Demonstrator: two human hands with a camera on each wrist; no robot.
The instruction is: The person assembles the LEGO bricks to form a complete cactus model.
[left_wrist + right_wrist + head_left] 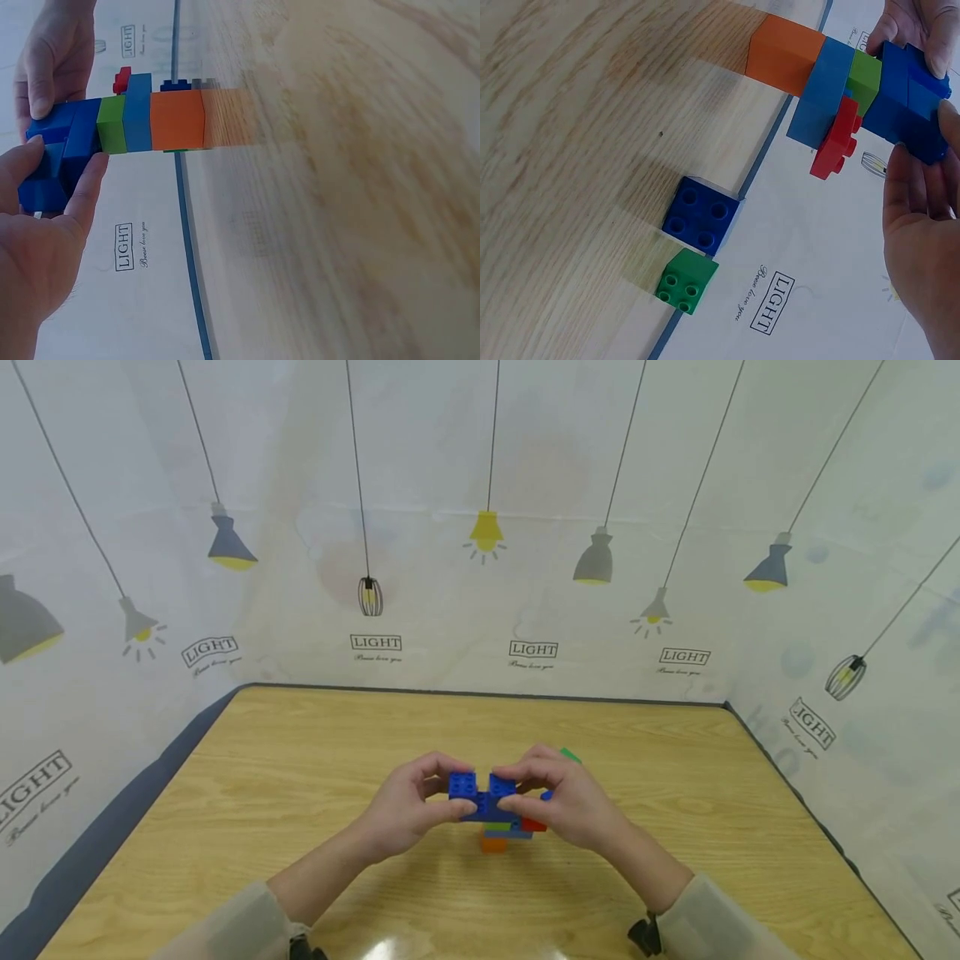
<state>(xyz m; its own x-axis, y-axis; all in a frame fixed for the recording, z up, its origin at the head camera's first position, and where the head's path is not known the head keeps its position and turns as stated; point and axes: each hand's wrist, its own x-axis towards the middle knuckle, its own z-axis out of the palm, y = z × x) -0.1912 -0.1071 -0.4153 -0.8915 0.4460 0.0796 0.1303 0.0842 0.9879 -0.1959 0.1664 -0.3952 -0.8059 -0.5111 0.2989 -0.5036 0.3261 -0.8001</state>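
A tower of toy building bricks stands between the hands. An orange brick [784, 56] forms its base, followed by a light blue brick [821, 94], a lime green brick [864, 82] and a long dark blue brick [487, 812]. From the light blue layer a red brick [836, 140] sticks out to the right. Two square blue bricks top the tower, one at each end. My left hand [401, 810] pinches the left blue brick [462, 784] between thumb and fingers. The right blue brick [502, 787] is gripped by my right hand [566, 802], thumb in front, fingers behind.
Beyond the right hand, a loose blue brick [697, 217] and a green brick [686, 281] stand on the wooden table [300, 752]. A wall sheet printed with lamps [435, 610] rises behind the table's far edge and along both sides.
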